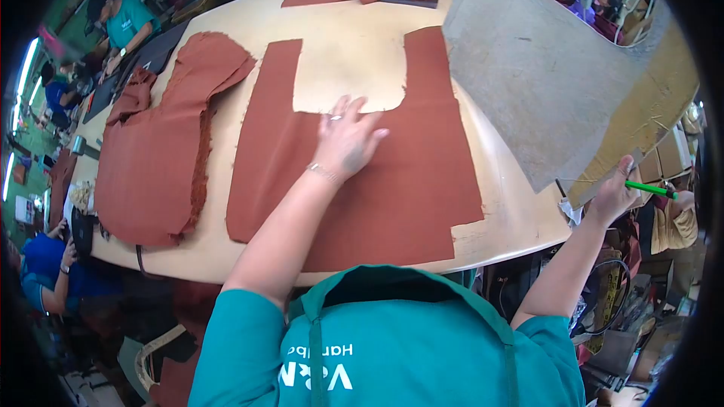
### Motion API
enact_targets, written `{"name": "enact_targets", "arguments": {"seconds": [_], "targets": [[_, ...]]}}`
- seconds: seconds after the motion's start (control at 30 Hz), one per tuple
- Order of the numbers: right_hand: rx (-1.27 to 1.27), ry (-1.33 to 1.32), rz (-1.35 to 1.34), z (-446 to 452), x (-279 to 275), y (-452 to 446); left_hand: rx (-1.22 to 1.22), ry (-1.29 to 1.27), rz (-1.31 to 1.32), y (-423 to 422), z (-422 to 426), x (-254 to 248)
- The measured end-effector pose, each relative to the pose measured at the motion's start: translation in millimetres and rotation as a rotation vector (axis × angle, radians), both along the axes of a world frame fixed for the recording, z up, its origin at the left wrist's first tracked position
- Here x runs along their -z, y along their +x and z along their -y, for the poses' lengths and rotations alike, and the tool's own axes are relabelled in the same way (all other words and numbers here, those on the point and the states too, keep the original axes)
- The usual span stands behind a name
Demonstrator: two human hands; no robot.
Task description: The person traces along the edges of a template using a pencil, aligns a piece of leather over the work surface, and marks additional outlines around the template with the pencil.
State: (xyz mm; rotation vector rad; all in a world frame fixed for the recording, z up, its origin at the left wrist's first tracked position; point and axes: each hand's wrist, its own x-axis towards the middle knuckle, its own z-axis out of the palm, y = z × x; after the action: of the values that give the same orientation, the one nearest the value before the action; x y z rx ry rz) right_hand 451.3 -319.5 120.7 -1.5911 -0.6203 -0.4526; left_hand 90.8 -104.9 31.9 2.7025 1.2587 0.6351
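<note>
Both reach out: my left hand lies splayed on one rust panel; my right hand grips one green pen.

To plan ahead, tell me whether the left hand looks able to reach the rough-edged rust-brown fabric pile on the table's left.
Probably yes: the left hand rests on the notched rust-brown fabric, and only bare pale tabletop separates that from the pile.

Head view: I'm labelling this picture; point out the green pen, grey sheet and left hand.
Green pen point(653, 189), head view: on its barrel.
Grey sheet point(547, 79), head view: on its face.
Left hand point(348, 143), head view: on its back.
</note>
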Motion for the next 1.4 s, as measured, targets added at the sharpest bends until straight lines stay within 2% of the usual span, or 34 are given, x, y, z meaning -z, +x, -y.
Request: {"name": "enact_targets", "arguments": {"seconds": [0.03,0.07,0.13,0.23,0.27,0.37,0.4,0.5,0.6,0.63,0.7,0.83,0.87,1.1,1.13,1.23,1.4], "targets": [[0.022,-0.002,-0.015,-2,0,-3,0.014,-0.057,-0.026,26,-9,-2],[0.001,0.023,0.112,-5,-6,-17,0.013,-0.120,-0.037,51,-20,1],[-0.069,0.074,0.112,4,-3,-9,0.010,-0.252,-0.063,90,-36,8],[-0.067,0.101,0.102,30,2,7,-0.121,-0.352,-0.121,127,-46,13],[-0.071,0.149,0.112,36,-2,8,-0.094,-0.320,-0.106,135,-48,19],[-0.028,0.212,0.166,47,-7,11,0.010,-0.438,0.015,152,-71,54],[-0.005,0.222,0.190,51,-7,11,-0.007,-0.449,0.066,152,-72,52],[-0.228,0.387,0.060,72,8,25,-0.177,0.052,0.255,154,-51,43],[-0.185,0.319,0.102,79,5,20,0.308,0.009,0.295,129,-17,20],[-0.169,0.306,0.108,82,6,17,0.420,-0.099,0.135,119,-1,27],[-0.145,0.323,0.074,82,0,12,0.465,-0.193,-0.082,102,41,22],[-0.077,0.195,0.082,87,-10,22,0.442,-0.180,0.024,103,69,45],[-0.067,0.077,0.084,106,-3,43,0.424,-0.184,0.049,104,70,49],[-0.108,0.240,0.013,124,-19,46,0.471,-0.128,0.139,108,73,58],[-0.089,0.192,0.008,136,-16,55,0.462,-0.133,0.133,109,73,57],[-0.246,0.270,-0.112,159,-11,64,0.453,-0.139,0.146,110,74,54],[-0.177,0.205,-0.123,164,-11,46,0.447,-0.108,0.073,114,76,56]]}}
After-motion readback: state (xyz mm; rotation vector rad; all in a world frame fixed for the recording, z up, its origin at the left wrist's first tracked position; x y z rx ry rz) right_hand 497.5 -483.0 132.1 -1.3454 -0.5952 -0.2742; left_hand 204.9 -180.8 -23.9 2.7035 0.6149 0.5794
